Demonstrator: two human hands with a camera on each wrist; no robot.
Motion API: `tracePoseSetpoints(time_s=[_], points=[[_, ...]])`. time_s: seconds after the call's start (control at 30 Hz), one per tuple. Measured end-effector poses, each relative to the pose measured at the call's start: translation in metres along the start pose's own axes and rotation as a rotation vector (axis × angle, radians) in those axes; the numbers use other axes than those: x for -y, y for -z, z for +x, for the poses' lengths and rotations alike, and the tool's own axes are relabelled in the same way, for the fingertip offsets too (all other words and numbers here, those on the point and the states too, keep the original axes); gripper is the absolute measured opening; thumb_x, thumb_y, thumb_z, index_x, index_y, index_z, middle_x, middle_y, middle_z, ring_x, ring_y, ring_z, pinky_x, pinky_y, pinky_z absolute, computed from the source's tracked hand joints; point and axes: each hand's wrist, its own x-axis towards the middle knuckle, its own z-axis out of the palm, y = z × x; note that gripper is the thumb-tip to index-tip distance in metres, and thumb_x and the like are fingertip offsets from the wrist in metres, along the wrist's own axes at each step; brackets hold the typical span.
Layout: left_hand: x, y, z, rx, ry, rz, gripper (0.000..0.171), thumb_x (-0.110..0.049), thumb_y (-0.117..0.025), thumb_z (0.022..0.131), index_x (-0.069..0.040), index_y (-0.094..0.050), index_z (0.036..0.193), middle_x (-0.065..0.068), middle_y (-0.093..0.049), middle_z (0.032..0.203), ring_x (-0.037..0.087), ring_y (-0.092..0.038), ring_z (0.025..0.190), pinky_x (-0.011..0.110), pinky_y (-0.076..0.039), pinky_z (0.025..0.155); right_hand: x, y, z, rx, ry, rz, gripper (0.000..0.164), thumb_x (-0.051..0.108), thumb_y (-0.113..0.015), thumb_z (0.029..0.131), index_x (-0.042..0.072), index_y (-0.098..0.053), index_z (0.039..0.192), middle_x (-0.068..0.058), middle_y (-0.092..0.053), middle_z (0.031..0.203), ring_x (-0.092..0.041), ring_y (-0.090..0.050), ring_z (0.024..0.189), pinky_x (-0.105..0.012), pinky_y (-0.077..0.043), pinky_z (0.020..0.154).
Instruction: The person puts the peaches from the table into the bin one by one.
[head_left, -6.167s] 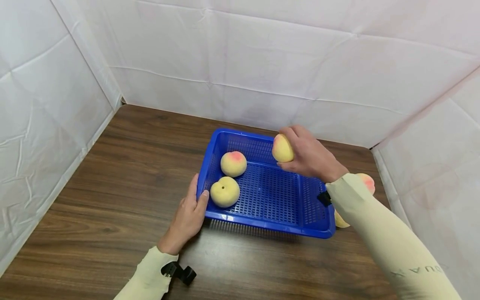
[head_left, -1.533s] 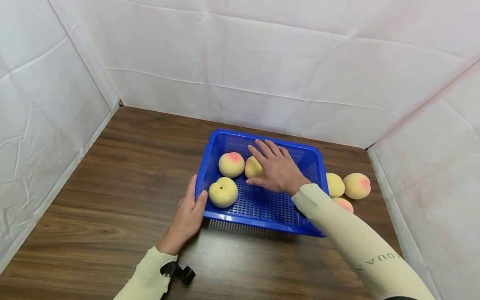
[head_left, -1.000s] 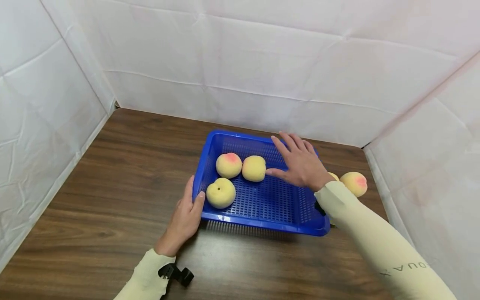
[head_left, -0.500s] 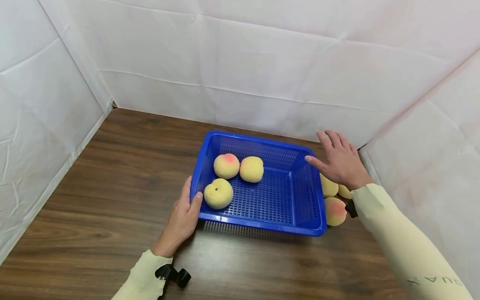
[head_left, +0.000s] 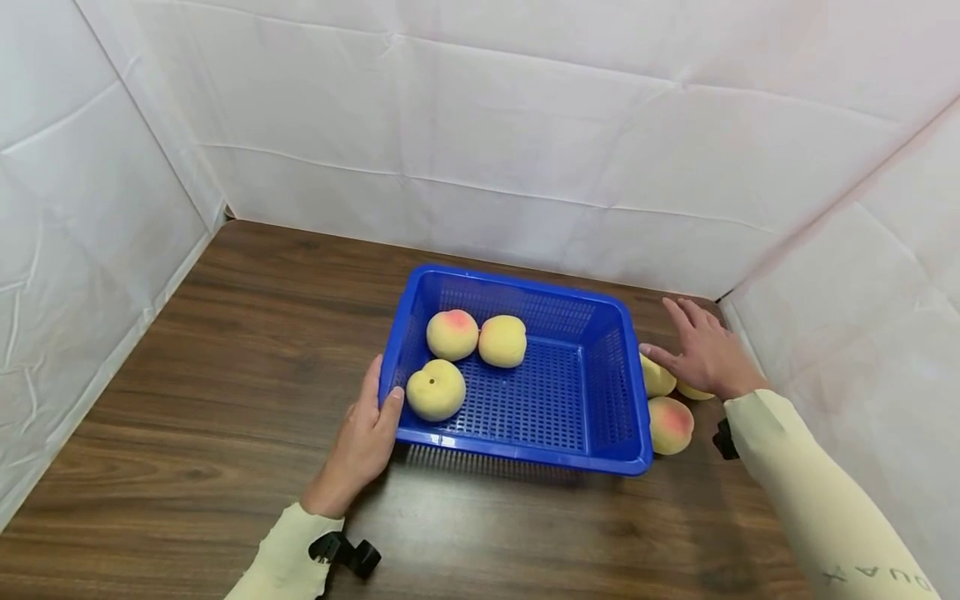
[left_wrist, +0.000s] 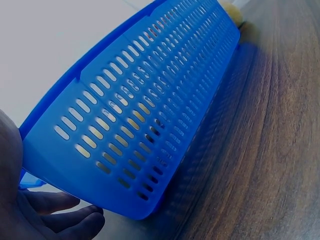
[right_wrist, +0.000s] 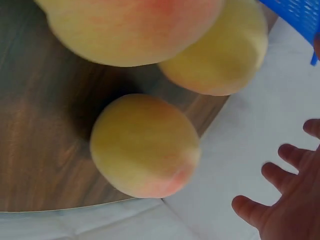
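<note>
My left hand grips the left rim of a blue plastic basket, its thumb over the edge and its fingers along the outer wall; the left wrist view shows these fingers beside the basket's corner. Inside, toward the left, lie three yellow-pink peaches: one at the front, a pink-topped peach behind it and another peach beside that. My right hand, fingers spread and holding nothing, hovers over three peaches outside the basket's right wall: a front peach, a middle peach and a partly hidden peach.
The basket stands on a dark wood-grain table. White sheeting encloses the back and both sides, and the right sheet hangs close to the outer peaches. Each wrist wears a black strap mount.
The peach my right hand held 6.2 seconds ago now lies in the basket. That hand has let go and moved right, then lowered over the outer peaches. My left hand still holds the rim.
</note>
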Motion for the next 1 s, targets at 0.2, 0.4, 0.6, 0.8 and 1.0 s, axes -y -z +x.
tracePoseSetpoints(time_s=[0.2, 0.4, 0.6, 0.8, 1.0], points=[[0.000, 0.000, 0.002, -0.006, -0.006, -0.002, 0.058, -0.025, -0.038, 0.105, -0.011, -0.010, 0.154, 0.020, -0.032, 0.149, 0.030, -0.034, 0.133, 0.055, -0.028, 0.108, -0.006, -0.011, -0.001, 0.087, 0.021, -0.015, 0.101, 0.069, -0.054, 0.084, 0.003, -0.017, 0.152, -0.027, -0.022, 0.150, -0.050, -0.022, 0.132, -0.070, -0.026, 0.100], [0.000, -0.001, 0.001, -0.009, -0.018, -0.009, 0.057, -0.025, -0.038, 0.105, -0.012, -0.012, 0.153, 0.019, -0.035, 0.148, 0.029, -0.036, 0.131, 0.056, -0.030, 0.107, -0.009, -0.022, -0.001, 0.162, 0.044, -0.015, 0.104, 0.066, -0.063, 0.079, 0.005, -0.021, 0.151, -0.026, -0.027, 0.148, -0.050, -0.027, 0.130, -0.073, -0.022, 0.098], [0.000, -0.002, -0.005, 0.006, -0.008, -0.019, 0.056, -0.025, -0.039, 0.105, -0.013, -0.012, 0.153, 0.017, -0.035, 0.148, 0.029, -0.037, 0.131, 0.057, -0.031, 0.105, -0.007, -0.036, -0.006, 0.211, 0.025, 0.007, 0.099, 0.060, -0.073, 0.073, 0.008, -0.033, 0.147, -0.026, -0.038, 0.143, -0.047, -0.036, 0.127, -0.076, -0.013, 0.099], [0.001, -0.003, -0.005, -0.003, -0.004, -0.009, 0.057, -0.026, -0.039, 0.105, -0.011, -0.012, 0.153, 0.020, -0.035, 0.148, 0.031, -0.037, 0.131, 0.057, -0.031, 0.105, -0.005, -0.041, -0.002, 0.213, 0.027, -0.024, 0.094, 0.054, -0.076, 0.073, 0.013, -0.035, 0.147, -0.021, -0.049, 0.137, -0.041, -0.048, 0.120, -0.076, -0.011, 0.099], [0.000, -0.002, -0.001, -0.006, -0.006, -0.020, 0.056, -0.025, -0.039, 0.105, -0.013, -0.013, 0.153, 0.017, -0.034, 0.148, 0.028, -0.036, 0.131, 0.056, -0.030, 0.106, -0.005, -0.041, 0.007, 0.206, 0.047, -0.025, 0.090, 0.043, -0.078, 0.072, 0.011, -0.036, 0.145, -0.021, -0.052, 0.134, -0.039, -0.049, 0.118, -0.076, -0.009, 0.100]])
